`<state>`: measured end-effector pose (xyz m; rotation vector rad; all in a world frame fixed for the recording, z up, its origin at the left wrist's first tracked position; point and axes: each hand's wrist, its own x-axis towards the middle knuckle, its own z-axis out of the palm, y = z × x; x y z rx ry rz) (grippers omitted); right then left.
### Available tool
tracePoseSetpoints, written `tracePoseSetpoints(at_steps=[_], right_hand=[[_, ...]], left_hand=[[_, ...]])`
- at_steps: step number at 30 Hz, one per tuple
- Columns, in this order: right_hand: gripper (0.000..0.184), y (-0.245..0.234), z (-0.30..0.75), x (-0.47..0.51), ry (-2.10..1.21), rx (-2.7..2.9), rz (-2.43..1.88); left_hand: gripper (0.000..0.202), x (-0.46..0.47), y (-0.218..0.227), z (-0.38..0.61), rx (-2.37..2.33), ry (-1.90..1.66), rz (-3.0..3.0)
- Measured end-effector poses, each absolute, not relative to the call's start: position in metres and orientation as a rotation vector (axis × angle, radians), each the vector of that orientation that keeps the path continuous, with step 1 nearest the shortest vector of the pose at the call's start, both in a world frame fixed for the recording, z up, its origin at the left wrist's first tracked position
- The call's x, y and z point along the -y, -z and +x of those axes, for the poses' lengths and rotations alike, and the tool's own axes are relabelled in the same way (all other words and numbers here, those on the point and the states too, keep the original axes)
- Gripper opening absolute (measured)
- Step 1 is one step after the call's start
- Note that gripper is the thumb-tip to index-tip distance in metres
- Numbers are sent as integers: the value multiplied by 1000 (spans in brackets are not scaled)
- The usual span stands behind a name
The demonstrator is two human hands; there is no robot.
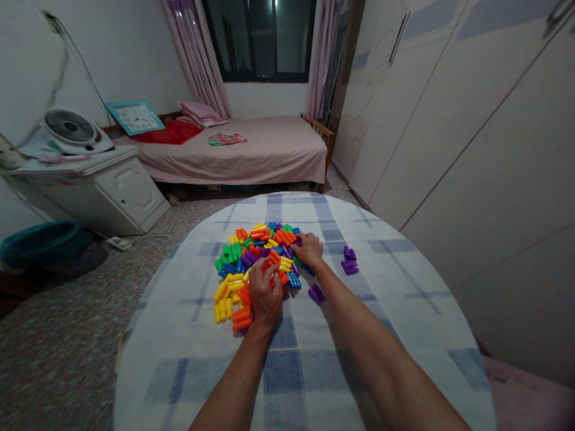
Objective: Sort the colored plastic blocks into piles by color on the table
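Observation:
A heap of ridged plastic toy blocks in yellow, orange, green, blue and purple [232, 252] lies on the round table. My left hand [265, 293] rests on the near side of the heap, fingers bent and apart over orange blocks, its fingertips partly hidden among them. At the heap's right edge, my right hand [309, 249] has its thumb and fingers closed around a purple block [297, 242], mostly covered by the fingers. Apart from the heap, a purple block [317, 294] lies beside my right forearm. More purple blocks [350, 267] sit together farther right.
A blue-and-white checked cloth [287, 371] covers the table. Beyond it stands a bed [269, 143] with pink bedding. At left are a white cabinet [130, 200] bearing a fan [72, 127], and a teal bin [45, 242]. A tall wardrobe [449, 131] lines the right side.

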<state>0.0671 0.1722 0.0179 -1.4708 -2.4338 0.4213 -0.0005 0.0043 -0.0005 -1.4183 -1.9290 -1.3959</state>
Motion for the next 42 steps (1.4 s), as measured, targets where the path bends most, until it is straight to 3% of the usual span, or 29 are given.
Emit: tracePoseSetpoints(at_steps=[8,17,23,29,35,42], right_hand=[[29,-24,100,-184,-296,2424,-1548],[27,-11,188,-199,214,2495,-1391],[32,-27,196,-197,172,2366,-1342],[27,-27,184,-96,-449,2559,-888],[10,-10,170,-68,-261,2508,-963],[29,-12,131,-110,-476,2461,-950]], left_hand=[[21,-4,-1,1,1939,1432,-1396],[20,-5,2,1,1935,1437,-1398],[18,-6,3,0,1925,1444,-1397],[19,-5,2,1,1945,1427,-1401],[23,-5,2,1,1971,1432,-1403],[19,-5,1,0,1941,1435,-1412]])
